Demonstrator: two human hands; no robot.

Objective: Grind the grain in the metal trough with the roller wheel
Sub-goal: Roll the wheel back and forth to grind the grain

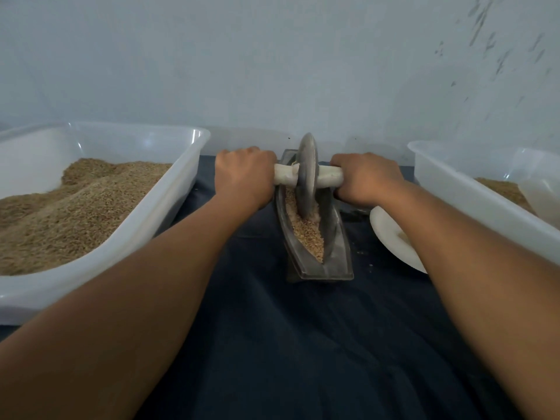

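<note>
- Head view, centre of frame: the metal trough (pixel 330 253), boat-shaped, lies lengthwise on a dark cloth (pixel 272 344), running from mid-frame up toward the wall.
- The grain (pixel 309 234) fills the trough's channel, heaped toward the near end; it looks cracked but coarse.
- The roller wheel (pixel 306 174) stands upright on edge in the far half of the trough, its rim down in the grain.
- A pale handle (pixel 328 174) passes through the wheel's hub, level across the trough.
- The left hand (pixel 244 174) grips the handle's left end, fingers curled over it.
- The right hand (pixel 368 177) grips the right end likewise.
- Left of frame: a white bin (pixel 188 177) holding a large heap of grain. Right of frame: a second bin (pixel 439 183), and a white plate (pixel 391 234) partly under the right forearm.
- Judgement: grinding is under way, not finished. The next stroke calls for even downward pressure from both hands, drawing the wheel toward the near end without tipping it.
</note>
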